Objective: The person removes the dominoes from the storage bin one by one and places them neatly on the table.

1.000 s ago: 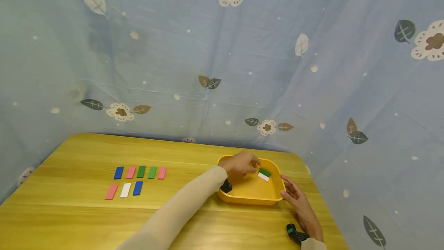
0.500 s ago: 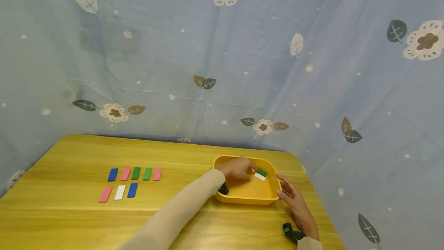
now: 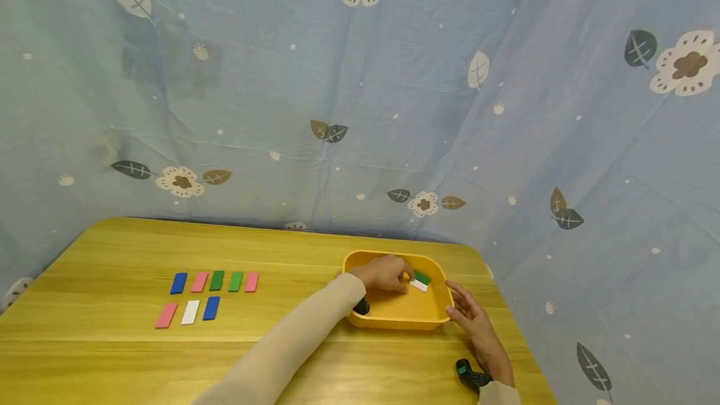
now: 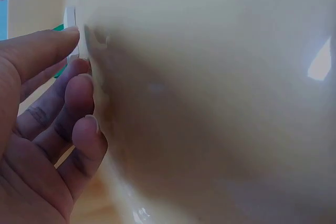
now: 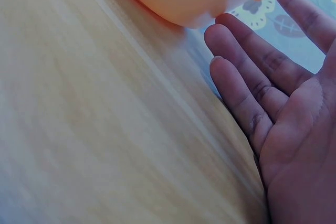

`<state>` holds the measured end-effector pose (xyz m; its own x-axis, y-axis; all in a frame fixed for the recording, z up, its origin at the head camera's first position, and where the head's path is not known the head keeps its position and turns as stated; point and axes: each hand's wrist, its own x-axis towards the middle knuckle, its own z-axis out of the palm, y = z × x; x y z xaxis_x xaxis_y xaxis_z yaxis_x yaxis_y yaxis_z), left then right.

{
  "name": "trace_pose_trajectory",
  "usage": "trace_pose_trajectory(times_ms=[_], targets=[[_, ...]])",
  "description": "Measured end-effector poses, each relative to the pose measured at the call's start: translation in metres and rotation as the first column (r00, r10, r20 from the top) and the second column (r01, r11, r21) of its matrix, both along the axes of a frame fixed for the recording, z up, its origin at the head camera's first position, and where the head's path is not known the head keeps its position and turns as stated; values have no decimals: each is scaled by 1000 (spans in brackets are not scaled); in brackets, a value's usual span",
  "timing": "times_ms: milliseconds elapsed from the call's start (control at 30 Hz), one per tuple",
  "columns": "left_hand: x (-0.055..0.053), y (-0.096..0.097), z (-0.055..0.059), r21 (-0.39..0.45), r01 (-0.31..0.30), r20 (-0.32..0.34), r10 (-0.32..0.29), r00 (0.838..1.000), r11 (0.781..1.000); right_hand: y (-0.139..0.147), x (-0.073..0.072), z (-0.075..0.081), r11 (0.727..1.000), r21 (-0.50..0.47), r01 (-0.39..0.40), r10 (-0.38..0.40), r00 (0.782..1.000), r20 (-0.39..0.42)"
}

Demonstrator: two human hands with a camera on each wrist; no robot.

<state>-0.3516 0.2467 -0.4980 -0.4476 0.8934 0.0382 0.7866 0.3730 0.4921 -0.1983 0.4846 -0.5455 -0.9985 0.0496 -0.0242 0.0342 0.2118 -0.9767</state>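
Inside the yellow plastic box (image 3: pixel 394 324) lie a green tile (image 3: pixel 422 277) and a white tile (image 3: pixel 419 285), side by side. My left hand (image 3: pixel 385 272) reaches into the box from the left. In the left wrist view its thumb and index finger pinch the white tile (image 4: pixel 70 19), while the other fingers curl loosely near the box floor. The green tile shows only in slivers behind it there. At the box's right end, my right hand (image 3: pixel 475 324) touches the rim with thumb and index finger. Its other fingers extend fairly straight beside the outer wall, as the right wrist view shows.
To the left on the wooden table (image 3: pixel 112 361) several thin rectangular tiles lie in two rows, among them a white tile (image 3: pixel 190 312), a dark green tile (image 3: pixel 216 280) and a blue tile (image 3: pixel 210 308). A patterned curtain (image 3: pixel 253 80) hangs behind the table.
My left fingers have come down and right, onto the white tile in the box. My right hand stays at the box's end. The head view has shifted slightly.
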Motion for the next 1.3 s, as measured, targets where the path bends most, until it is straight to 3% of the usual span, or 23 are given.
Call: trace_pose_trajectory(times_ms=[300, 600, 800, 933, 1067, 1300], targets=[[-1, 4, -5, -6, -6, -10, 6, 1000, 1000, -1, 1, 0, 999, -5, 41, -41, 999, 26], [0, 4, -3, -22, -24, -14, 24, 1000, 999, 1, -1, -1, 1000, 9, 8, -8, 1000, 15], [2, 2, -6, -18, -11, 65, 12, 998, 1000, 3, -2, -1, 999, 26, -31, 32, 999, -10], [4, 2, -6, 5, 22, 172, -23, 985, 1000, 2, -1, 0, 1000, 15, -7, 7, 1000, 8], [7, 3, -3, 17, 22, 234, -26, 972, 1000, 1, -1, 1, 1000, -17, 21, -20, 1000, 22], [13, 7, -1, -27, -65, 160, 69, 985, 997, -1, 0, 2, 1000, -30, 5, -5, 1000, 5]])
